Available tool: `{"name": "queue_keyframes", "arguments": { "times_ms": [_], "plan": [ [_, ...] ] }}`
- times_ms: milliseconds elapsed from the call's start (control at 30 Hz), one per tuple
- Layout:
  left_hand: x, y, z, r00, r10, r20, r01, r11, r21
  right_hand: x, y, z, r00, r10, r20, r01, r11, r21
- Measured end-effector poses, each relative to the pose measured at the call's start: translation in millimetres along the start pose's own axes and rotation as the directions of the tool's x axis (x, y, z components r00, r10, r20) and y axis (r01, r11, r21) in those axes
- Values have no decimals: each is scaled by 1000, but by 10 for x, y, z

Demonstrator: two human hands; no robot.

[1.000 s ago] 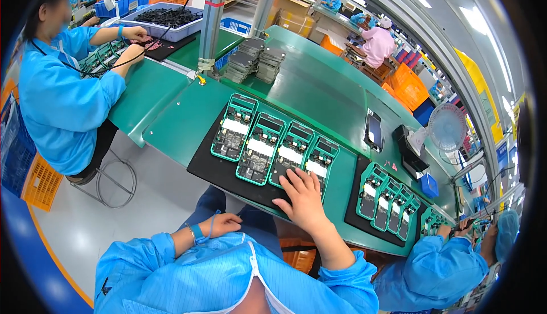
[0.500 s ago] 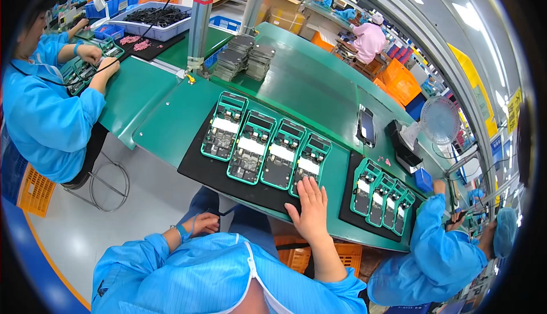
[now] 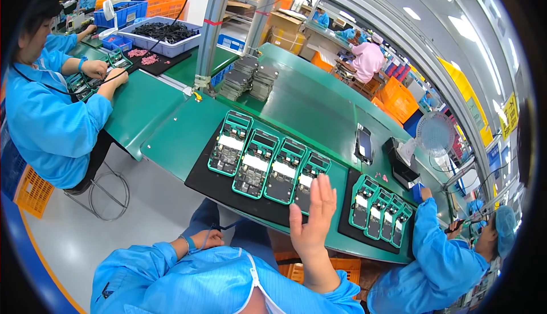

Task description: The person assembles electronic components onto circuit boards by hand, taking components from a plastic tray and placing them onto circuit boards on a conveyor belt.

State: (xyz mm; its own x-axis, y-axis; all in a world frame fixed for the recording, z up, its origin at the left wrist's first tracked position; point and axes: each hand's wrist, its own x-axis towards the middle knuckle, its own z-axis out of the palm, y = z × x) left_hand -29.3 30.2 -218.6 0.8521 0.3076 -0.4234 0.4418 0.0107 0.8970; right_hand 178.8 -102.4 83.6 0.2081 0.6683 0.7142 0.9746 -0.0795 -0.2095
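Yellow sign (image 3: 509, 117), far right, up high: big dark characters, slanted. Long yellow board (image 3: 462, 86) left of it: paler patch, faint marks, too blurry to read. Blue board (image 3: 494, 157) under yellow sign: pale marks, too small to make out. White strips (image 3: 284, 169) on green-framed devices (image 3: 280, 190) on green worktop (image 3: 307, 97): any print too tiny to read.

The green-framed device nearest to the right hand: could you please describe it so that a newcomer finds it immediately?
On the green table, find the black mat directly in front, bearing a row of four green-framed devices. The wanted device is the rightmost of these; unlike its neighbours, it is partly covered from view by the right hand.
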Motion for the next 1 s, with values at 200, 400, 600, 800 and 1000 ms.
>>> {"name": "queue_keyframes", "arguments": {
  "times_ms": [200, 400, 600, 800, 1000],
  "plan": [
    [-46, -73, -10, 1000, 2, 1, -2, 1000, -15, -336, 172, 729, 928, 61, 367, 27, 973, -228],
    [-51, -150, 0, 1000, -13, 5, 13, 999, -53, -491, 109, 844, 966, 59, 252, -2, 975, -222],
    [-119, 50, -15, 999, -47, 4, 47, 993, -106, -492, 104, 842, 977, 45, 209, -6, 983, -186],
    [-45, -166, 25, 999, -50, 21, 53, 982, -179, -536, 89, 785, 993, -6, 121, 26, 986, -162],
    [-117, 31, 45, 997, -75, 29, 79, 974, -211, -489, 51, 704, 990, 60, -124, -57, 998, 35]
  ]
}}
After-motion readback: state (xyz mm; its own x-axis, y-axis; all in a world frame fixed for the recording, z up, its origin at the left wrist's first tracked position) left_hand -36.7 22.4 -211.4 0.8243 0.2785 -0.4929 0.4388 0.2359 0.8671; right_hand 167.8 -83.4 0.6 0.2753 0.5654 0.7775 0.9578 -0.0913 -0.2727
